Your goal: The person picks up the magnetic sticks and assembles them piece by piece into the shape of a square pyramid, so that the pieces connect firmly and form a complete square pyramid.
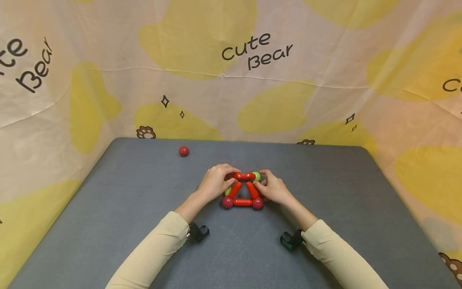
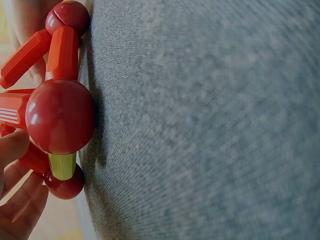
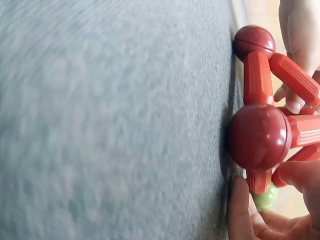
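A frame of magnetic building rods and balls (image 1: 242, 202) stands on the table between both hands. Two red balls form its front corners, joined by a red rod, and two red rods (image 1: 236, 189) slant upward from them. The left hand (image 1: 215, 180) grips the frame's left side, thumb and fingers around a red rod (image 2: 35, 158); a yellow-green rod (image 2: 63, 166) runs back from the near ball. On the other side, the right hand (image 1: 276, 188) pinches the frame, its thumb at the right slanting rod, its index finger at the green ball (image 1: 256, 176) behind.
A loose red ball (image 1: 184, 151) lies near the grey table's (image 1: 144, 172) back edge, left of the hands. Patterned cloth (image 1: 223, 104) hangs behind and along both sides of the table. Each wrist wears a small black camera (image 1: 198, 232).
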`<state>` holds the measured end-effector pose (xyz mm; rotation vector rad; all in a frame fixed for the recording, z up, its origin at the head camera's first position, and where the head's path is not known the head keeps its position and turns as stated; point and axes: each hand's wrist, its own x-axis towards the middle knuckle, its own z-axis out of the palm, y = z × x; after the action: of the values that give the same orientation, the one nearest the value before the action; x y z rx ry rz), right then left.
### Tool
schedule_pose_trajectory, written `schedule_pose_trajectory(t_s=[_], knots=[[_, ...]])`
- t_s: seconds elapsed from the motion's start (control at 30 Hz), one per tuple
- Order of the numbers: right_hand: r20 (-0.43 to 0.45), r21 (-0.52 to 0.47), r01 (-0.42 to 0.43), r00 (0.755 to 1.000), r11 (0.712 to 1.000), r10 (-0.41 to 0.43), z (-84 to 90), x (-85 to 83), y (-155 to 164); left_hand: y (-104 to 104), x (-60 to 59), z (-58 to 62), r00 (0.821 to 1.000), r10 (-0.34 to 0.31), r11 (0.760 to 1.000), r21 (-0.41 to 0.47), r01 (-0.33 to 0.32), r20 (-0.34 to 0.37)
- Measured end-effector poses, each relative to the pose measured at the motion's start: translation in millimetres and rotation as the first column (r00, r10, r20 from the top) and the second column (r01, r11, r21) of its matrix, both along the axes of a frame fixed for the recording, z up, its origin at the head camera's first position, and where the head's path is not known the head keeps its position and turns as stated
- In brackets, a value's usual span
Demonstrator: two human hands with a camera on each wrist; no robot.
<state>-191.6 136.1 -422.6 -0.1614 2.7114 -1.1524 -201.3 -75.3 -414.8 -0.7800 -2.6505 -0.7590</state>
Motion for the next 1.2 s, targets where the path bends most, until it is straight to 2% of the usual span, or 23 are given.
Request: schedule_pose_trajectory(t_s=[0.43,0.63,0.83,1.0,1.2], knots=[[0.005,0.016,0.022,1.0,1.0,-0.022,-1.2,1.8,-6,-3,-1.8,-0.7,1.0,-0.009,1.0,0.012,0.009,0.029],[-0.011,0.018,0.026,1.0,0.999,-0.026,-1.6,2.2,-5,-11,-4.5,5.3,0.999,-0.009,1.0,0.021,0.008,0.047],[-0.019,0.02,0.021,1.0,1.0,-0.021,-2.7,2.6,-4,-28,-11.9,18.5,0.995,0.072,0.997,0.017,-0.073,0.067],[-0.025,0.022,0.015,1.0,1.0,-0.014,-2.0,2.9,-3,-46,-22.9,28.4,0.988,0.146,0.988,0.044,-0.149,0.055],[-0.035,0.032,0.011,0.999,0.999,-0.01,-1.4,2.5,-3,-74,-41.5,29.3,0.968,0.246,0.961,0.112,-0.251,0.058]])
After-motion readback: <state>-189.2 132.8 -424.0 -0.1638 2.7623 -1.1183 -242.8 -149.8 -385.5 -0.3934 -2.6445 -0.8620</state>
